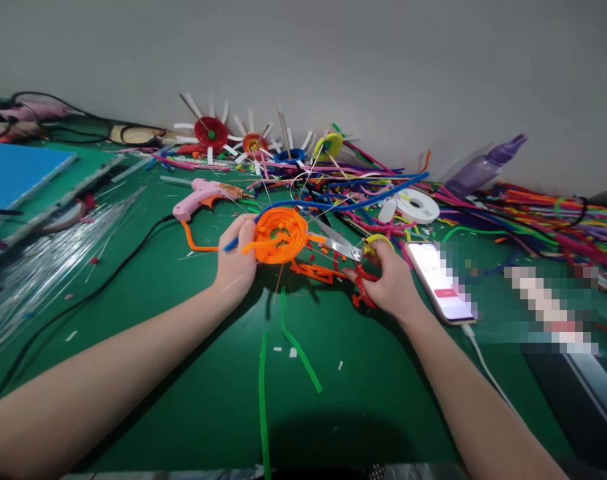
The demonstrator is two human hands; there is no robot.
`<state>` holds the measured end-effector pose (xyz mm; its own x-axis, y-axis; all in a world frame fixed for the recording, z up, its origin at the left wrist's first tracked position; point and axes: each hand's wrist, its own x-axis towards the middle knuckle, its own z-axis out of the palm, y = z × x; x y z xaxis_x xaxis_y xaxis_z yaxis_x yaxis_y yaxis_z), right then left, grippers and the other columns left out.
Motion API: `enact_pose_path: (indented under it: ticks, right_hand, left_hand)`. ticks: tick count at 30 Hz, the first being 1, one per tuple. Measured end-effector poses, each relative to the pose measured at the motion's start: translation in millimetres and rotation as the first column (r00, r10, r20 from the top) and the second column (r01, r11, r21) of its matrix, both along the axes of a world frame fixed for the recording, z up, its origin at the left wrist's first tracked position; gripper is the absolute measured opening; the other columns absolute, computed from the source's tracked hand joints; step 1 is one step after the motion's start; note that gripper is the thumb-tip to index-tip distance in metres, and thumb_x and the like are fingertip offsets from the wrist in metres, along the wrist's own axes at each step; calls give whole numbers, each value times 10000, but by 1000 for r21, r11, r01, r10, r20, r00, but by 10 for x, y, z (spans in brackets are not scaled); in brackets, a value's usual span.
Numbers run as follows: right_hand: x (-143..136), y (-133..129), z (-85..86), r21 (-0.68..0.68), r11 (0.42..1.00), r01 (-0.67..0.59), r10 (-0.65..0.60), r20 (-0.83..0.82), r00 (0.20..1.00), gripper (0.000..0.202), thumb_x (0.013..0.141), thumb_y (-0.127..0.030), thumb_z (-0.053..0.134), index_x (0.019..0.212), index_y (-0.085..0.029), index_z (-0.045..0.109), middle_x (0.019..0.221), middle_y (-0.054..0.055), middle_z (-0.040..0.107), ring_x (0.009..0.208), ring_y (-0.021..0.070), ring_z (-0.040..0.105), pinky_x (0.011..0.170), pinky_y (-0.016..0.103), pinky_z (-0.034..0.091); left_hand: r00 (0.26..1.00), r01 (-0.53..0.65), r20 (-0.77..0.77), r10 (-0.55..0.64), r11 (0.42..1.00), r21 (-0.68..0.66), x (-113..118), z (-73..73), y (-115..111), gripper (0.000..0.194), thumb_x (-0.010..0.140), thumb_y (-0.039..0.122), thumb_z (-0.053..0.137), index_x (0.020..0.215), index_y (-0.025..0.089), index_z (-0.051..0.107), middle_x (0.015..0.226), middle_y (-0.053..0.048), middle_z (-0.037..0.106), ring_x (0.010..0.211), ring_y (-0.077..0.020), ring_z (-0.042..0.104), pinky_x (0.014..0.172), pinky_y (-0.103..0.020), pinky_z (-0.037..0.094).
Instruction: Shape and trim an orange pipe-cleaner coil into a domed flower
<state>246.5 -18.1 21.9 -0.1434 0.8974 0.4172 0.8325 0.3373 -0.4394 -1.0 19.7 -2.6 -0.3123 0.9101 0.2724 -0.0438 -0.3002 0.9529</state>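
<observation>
The left hand [237,257] grips the orange coiled disc [289,250] above the counter [208,407], between its front and rear edges. The right hand [386,280] holds scissors [344,247] by the handles, blades directed toward the disc.

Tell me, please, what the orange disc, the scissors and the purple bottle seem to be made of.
Orange disc: probably fuzzy craft stem, matt, wound in soft-edged rings.
Scissors: blades likely polished steel, shining silver-grey; handles perhaps smooth plastic, judging by their solid red and yellow colour.
Purple bottle: probably translucent plastic, as its body looks faintly see-through.
</observation>
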Motion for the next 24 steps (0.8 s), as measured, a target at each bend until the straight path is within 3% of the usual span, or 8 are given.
enact_pose_path:
  ticks: [6, 11, 24]
  right_hand:
    - [29, 34, -53, -11, 1000, -17, 17, 7, 1000, 441, 723, -596, 631, 832, -205, 459, 778, 54, 560, 693, 211, 559, 629, 357, 476]
    - [86, 40, -71, 95, 995, -12, 11, 12, 1000, 386, 731, -545, 640, 818, -216, 459, 754, 36, 569, 665, 194, 564, 589, 326, 475]
    - [75, -10, -138, 202, 972, -116, 85, 158, 984, 293, 774, -466, 599, 849, -185, 560, 735, 74, 649, 636, 206, 613, 532, 309, 477]
  left_hand:
    - [998, -29, 49, 30, 999, -13, -5, -60, 46, 221, 847, 317, 512, 665, 191, 524, 635, 26, 460, 581, -107, 410, 528, -211, 350]
    - [998, -22, 63, 23, 1000, -19, 2, -62, 35, 214, 872, 304, 469, 698, 196, 534, 628, 28, 444, 549, -106, 397, 505, -214, 345]
    - [994, 98, -45, -101, 993, -67, 24, 66, -68, 188, 872, 229, 474, 714, 189, 567, 656, 22, 476, 618, -122, 418, 594, -243, 362]
